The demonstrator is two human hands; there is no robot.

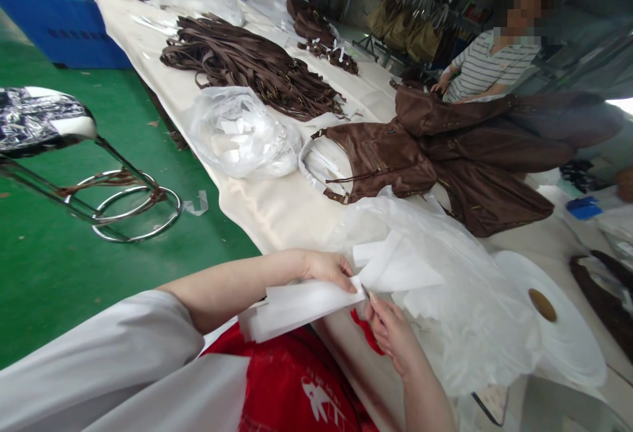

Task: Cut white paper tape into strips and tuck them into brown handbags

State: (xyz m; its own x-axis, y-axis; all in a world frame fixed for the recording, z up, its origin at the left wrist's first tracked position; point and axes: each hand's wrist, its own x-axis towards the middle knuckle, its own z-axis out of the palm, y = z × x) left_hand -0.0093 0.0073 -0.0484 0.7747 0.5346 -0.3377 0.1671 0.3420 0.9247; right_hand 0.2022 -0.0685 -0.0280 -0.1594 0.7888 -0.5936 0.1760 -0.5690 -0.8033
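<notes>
My left hand (332,270) is closed on a folded stack of thin white sheets (301,307), which hangs over my red apron. At the right end of the stack, my right hand (388,328) grips red-handled scissors (366,332); their dark blades meet the white material near my left fingertips. Just beyond my hands lie more white strips (395,264) on a heap of thin white plastic (459,307). How far the blades reach into the sheets cannot be made out.
Brown bags (395,158) and a pile of brown straps (252,66) lie on the table. A clear plastic bag (242,132) sits near its left edge, a white roll (554,320) at right. A person (489,62) stands across; a stool (44,119) is left.
</notes>
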